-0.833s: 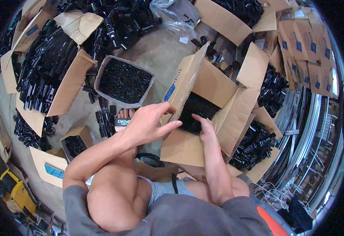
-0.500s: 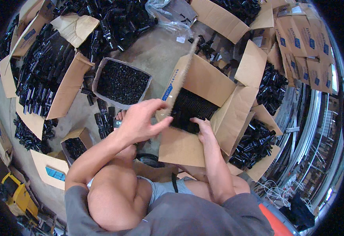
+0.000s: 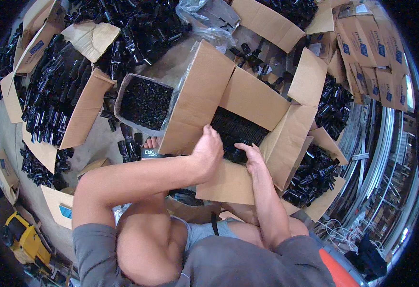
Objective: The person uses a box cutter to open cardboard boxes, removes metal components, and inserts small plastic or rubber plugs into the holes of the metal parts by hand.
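An open cardboard box (image 3: 226, 184) stands in front of me with its flaps folded out. Inside it, ribbed black parts (image 3: 238, 124) lie packed in a tight row. My left hand (image 3: 209, 152) rests against the box's left edge, at the base of a large outspread flap (image 3: 197, 98); its fingers extend upward, and the far side of the hand is hidden. Inside the near right part of the box, my right hand (image 3: 251, 155) touches the black parts, thumb pointing left and apart from the index finger. Its other fingers are partly hidden.
Left of the box stands a bin (image 3: 140, 103) of small black pieces. Cartons of black tubular parts (image 3: 51, 100) fill the far left. More black parts (image 3: 310, 177) sit at the right, beside long metal bars (image 3: 370, 153). Flattened cartons (image 3: 370, 52) lean at the back right.
The box's left flap has swung outward to the left and now covers part of the bin. My left hand has moved right and down onto the box edge. The right hand has barely shifted.
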Demonstrator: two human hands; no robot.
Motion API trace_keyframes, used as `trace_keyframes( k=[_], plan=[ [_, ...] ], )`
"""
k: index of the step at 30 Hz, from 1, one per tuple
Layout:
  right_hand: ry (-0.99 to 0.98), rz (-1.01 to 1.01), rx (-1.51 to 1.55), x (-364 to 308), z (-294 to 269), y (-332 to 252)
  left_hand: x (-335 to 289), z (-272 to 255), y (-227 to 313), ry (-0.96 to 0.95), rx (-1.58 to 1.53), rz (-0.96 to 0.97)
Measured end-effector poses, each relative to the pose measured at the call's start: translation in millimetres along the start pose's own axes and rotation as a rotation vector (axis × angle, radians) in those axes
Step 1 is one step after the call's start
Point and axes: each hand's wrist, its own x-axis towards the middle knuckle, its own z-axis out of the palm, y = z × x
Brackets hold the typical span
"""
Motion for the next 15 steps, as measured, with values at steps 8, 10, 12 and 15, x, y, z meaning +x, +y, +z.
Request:
trace_keyframes(
  k=[8,10,12,15],
  plan=[
    [-0.243,0.090,0.173,20.4,-10.2,15.9,69.0,90.2,36.3,0.224,-0.236,-0.217],
    [-0.223,0.119,0.182,25.7,-13.2,13.2,74.7,90.6,30.0,0.338,-0.173,-0.277],
    [-0.284,0.098,0.218,26.6,-17.4,12.2,73.4,90.6,27.0,0.336,-0.167,-0.210],
    [-0.311,-0.022,0.214,4.8,-13.5,1.1,65.3,81.3,18.5,0.367,-0.427,-0.195]
  ],
)
